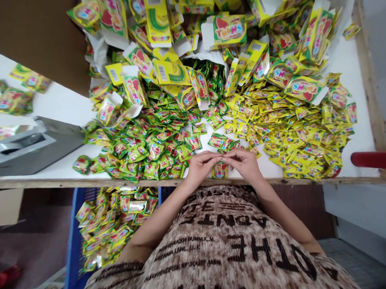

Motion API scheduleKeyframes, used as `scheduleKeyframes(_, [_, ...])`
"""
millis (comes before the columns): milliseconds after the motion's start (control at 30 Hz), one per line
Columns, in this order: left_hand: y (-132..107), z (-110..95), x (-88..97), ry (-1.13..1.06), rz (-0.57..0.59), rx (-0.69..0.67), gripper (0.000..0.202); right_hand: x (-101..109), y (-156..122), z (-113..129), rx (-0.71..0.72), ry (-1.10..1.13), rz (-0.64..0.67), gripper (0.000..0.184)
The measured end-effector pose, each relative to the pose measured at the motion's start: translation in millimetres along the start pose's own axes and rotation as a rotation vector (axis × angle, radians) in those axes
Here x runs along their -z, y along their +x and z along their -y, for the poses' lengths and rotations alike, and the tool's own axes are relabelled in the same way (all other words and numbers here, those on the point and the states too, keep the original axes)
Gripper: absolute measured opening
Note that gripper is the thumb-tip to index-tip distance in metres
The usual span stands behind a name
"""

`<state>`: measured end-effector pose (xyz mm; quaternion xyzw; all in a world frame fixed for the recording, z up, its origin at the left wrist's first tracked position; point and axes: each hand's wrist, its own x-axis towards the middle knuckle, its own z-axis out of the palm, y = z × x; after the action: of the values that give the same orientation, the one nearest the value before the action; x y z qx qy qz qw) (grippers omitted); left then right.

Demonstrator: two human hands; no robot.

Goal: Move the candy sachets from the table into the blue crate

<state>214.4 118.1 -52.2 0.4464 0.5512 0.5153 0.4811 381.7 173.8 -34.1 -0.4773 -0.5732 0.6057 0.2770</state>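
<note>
Left hand (199, 167) and right hand (246, 164) meet over a small packet (220, 171) at the surface's (363, 130) near edge.
Their fingertips pinch together; whether they grip the packet is unclear. Green sachets (154, 150) crowd the left, yellow sachets (308, 143) the right, printed boxes (229, 31) heap beyond; brown cardboard (41, 27) juts in upper left.

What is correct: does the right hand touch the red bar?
Apart: the head view shows yellow packets between the right hand and the red bar.
</note>
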Motion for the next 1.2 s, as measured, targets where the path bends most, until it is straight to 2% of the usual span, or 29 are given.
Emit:
scheduleKeyframes(167, [-8.0,5.4,7.9,0.106,0.081,-0.177,0.023,-3.4,-10.7,-6.7,0.251,-0.212,-0.089,0.016])
scheduleKeyframes(267, [-10.3,7.0,7.8,0.17,0.077,-0.23,0.023,-5.0,-17.7,-9.5,0.417,-0.314,-0.125,0.011])
scheduleKeyframes(333, [-11.6,7.6,6.9,0.187,0.075,-0.253,0.022,-4.2,-21.1,-11.2,0.478,-0.329,-0.11,0.011])
scheduleKeyframes(500, [-19.0,13.0,9.0,0.171,0.148,-0.273,0.022,-2.5,-31.3,-19.9,0.505,-0.392,-0.056,0.014])
scheduleKeyframes(633, [-24.6,16.4,7.2,0.176,0.188,-0.295,0.028,0.6,-44.9,-25.3,0.551,-0.406,0.013,0.03])
scheduleKeyframes(700, [-24.5,14.7,3.0,0.184,0.217,-0.279,0.033,11.4,-47.8,-25.6,0.534,-0.417,0.038,0.034])
scheduleKeyframes(767, [-22.7,10.7,1.3,0.176,0.236,-0.219,0.032,30.7,-44.2,-26.0,0.463,-0.468,-0.03,0.035])
scheduleKeyframes(833, [-21.1,4.9,9.6,0.105,0.149,-0.097,0.03,55.4,-34.8,-28.1,0.38,-0.597,-0.142,0.036])
scheduleKeyframes(900, [-22.4,-2.5,33.9,-0.026,0.034,0.077,0.031,79.0,-23.5,-31.9,0.313,-0.779,-0.171,0.035])
scheduleKeyframes(933, [-25.3,-6.5,52.4,-0.082,0.039,0.171,0.032,88.4,-18.5,-34.0,0.289,-0.864,-0.141,0.035])
scheduleKeyframes(967, [-30.2,-10.4,74.3,-0.114,0.107,0.262,0.033,95.4,-14.5,-36.0,0.266,-0.928,-0.099,0.036])
scheduleKeyframes(1067, [-60.7,-17.9,148.0,-0.017,0.489,0.475,0.028,104.1,-9.8,-40.1,0.202,-0.997,-0.026,0.037])
scheduleKeyframes(1100, [-76.4,-17.1,170.9,0.039,0.547,0.525,0.026,104.2,-10.4,-40.5,0.177,-0.986,-0.017,0.037])
scheduleKeyframes(1133, [-94.5,-13.8,191.6,0.091,0.552,0.577,0.025,103.8,-11.7,-40.2,0.145,-0.962,-0.003,0.04])
scheduleKeyframes(1200, [-135.1,0.9,225.3,0.152,0.404,0.701,0.024,102.2,-14.7,-37.5,0.075,-0.874,0.036,0.042])
